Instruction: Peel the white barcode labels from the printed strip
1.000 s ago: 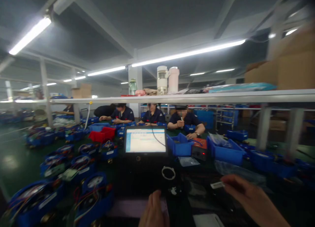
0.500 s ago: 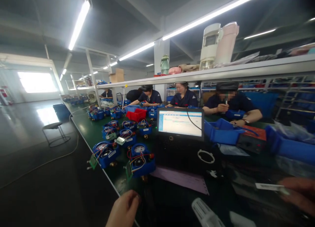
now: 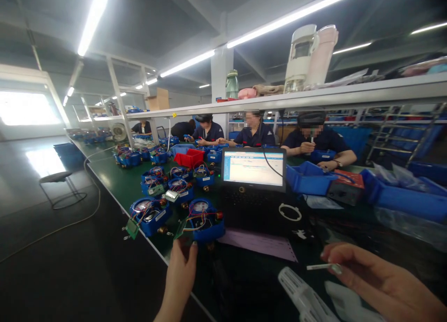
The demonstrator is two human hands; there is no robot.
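On the far left a stool (image 3: pixel 57 177) stands on the dark floor beside the long green worktop (image 3: pixel 115 184), where rows of blue meter units trail away toward the window. The left hand (image 3: pixel 181 271) reaches up to the nearest blue meter (image 3: pixel 202 219), its fingers (image 3: pixel 190 246) touching the small green board that hangs from the meter's front edge; whether they actually pinch it cannot be told. Just right of the meter stands a laptop (image 3: pixel 254 168) with a lit screen, a purple sheet (image 3: pixel 260 244) lying before it. Further right, the right hand (image 3: pixel 377 280) grips a thin white label strip (image 3: pixel 319 266) between thumb and fingertips, well apart from the meter. This looks like the pick-up stage: the meter is being drawn in while the label waits. The next move would likely call for a firm hold on the meter before bringing the strip across to it. Co-workers (image 3: pixel 256 133) sit opposite.
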